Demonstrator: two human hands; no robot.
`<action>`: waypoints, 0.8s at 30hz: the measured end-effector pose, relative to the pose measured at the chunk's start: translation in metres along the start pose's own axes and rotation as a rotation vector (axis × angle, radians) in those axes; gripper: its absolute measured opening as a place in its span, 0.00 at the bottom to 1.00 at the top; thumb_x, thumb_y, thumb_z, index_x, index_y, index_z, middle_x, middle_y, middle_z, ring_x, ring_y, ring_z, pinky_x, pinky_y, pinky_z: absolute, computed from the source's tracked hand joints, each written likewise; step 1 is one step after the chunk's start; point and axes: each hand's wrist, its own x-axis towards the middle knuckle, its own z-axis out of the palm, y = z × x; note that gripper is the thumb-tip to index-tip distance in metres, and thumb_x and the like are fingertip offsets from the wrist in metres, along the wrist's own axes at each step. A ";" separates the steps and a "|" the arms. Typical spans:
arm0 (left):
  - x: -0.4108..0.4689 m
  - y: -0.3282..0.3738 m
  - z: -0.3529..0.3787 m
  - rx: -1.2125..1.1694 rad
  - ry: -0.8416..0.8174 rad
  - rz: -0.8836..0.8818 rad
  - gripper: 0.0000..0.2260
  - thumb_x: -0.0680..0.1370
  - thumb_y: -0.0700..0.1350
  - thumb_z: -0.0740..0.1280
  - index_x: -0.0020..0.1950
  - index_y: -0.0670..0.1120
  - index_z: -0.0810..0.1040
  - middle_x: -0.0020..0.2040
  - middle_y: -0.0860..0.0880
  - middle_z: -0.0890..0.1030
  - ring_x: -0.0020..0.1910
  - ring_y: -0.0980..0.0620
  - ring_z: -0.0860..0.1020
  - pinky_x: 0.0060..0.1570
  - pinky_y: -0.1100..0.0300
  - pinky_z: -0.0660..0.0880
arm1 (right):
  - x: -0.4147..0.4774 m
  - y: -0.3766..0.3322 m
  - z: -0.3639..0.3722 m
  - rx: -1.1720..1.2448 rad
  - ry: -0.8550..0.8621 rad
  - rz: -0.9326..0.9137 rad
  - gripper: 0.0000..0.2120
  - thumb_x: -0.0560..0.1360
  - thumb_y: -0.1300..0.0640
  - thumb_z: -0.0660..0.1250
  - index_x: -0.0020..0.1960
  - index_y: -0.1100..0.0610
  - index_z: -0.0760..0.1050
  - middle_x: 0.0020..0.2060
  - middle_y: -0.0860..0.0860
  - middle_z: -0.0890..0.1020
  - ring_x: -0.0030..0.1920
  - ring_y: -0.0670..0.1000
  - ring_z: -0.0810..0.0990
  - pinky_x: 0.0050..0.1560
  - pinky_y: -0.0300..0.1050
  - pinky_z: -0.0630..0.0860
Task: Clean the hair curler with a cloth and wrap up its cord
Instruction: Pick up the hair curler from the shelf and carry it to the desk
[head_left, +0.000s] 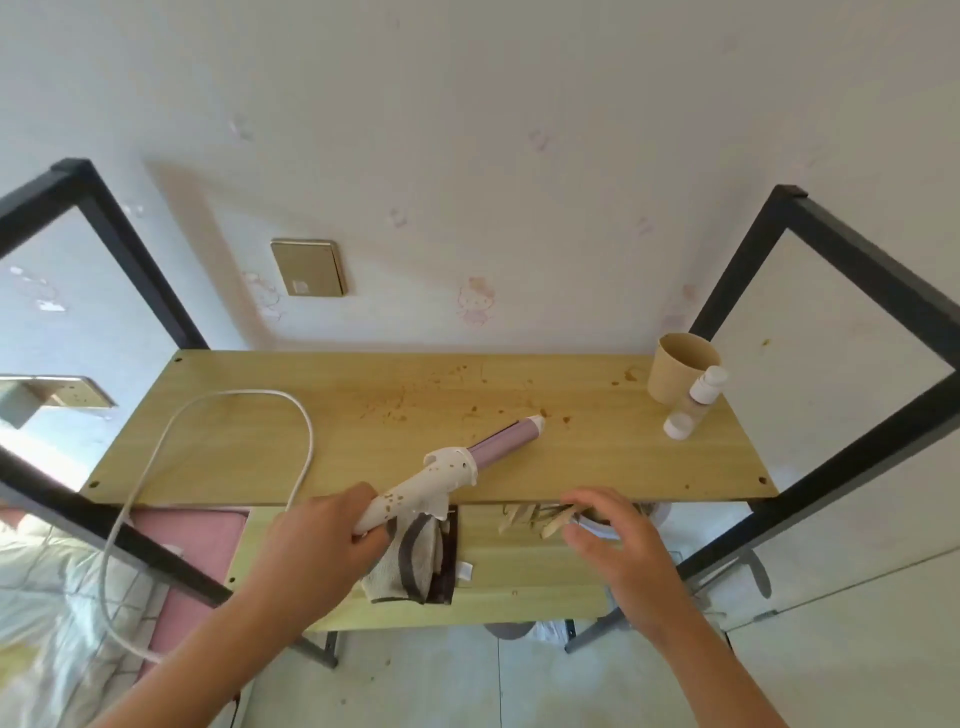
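My left hand (322, 545) grips the white handle of the hair curler (441, 480), which has brown spots on it. Its pink barrel points up and right over the upper wooden shelf (623, 457). The white cord (306, 441) loops across the shelf's left part and hangs down past its front edge at the left. A striped grey and white cloth (415, 558) lies on the lower shelf (519, 587), just below my left hand. My right hand (613, 535) hovers with fingers spread and relaxed over the lower shelf, right of the cloth, holding nothing.
A beige cup (680, 371) and two small white-capped bottles (693, 402) stand at the upper shelf's back right. Brown stains dot the shelf's middle. Black metal frame posts (831, 467) flank both sides. Pale wooden pieces (530, 517) lie under my right hand.
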 end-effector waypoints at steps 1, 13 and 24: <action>-0.023 -0.007 -0.002 -0.046 0.031 -0.039 0.10 0.76 0.54 0.66 0.36 0.56 0.70 0.25 0.54 0.73 0.22 0.58 0.68 0.24 0.62 0.67 | -0.012 0.000 0.009 0.021 -0.031 0.009 0.19 0.73 0.38 0.67 0.62 0.37 0.78 0.63 0.33 0.77 0.65 0.32 0.72 0.62 0.41 0.70; -0.207 -0.099 0.049 -0.267 0.213 -0.515 0.11 0.73 0.42 0.76 0.38 0.53 0.75 0.28 0.49 0.76 0.27 0.48 0.76 0.30 0.50 0.74 | -0.074 0.041 0.116 0.024 -0.253 0.264 0.15 0.74 0.40 0.65 0.60 0.35 0.79 0.60 0.32 0.79 0.62 0.33 0.74 0.61 0.40 0.68; -0.266 -0.119 0.087 -0.382 0.357 -0.822 0.11 0.75 0.39 0.74 0.37 0.49 0.76 0.30 0.49 0.77 0.28 0.49 0.75 0.29 0.52 0.73 | -0.048 0.029 0.167 -0.025 -0.609 0.324 0.24 0.69 0.33 0.66 0.64 0.33 0.76 0.67 0.35 0.76 0.71 0.42 0.71 0.65 0.46 0.71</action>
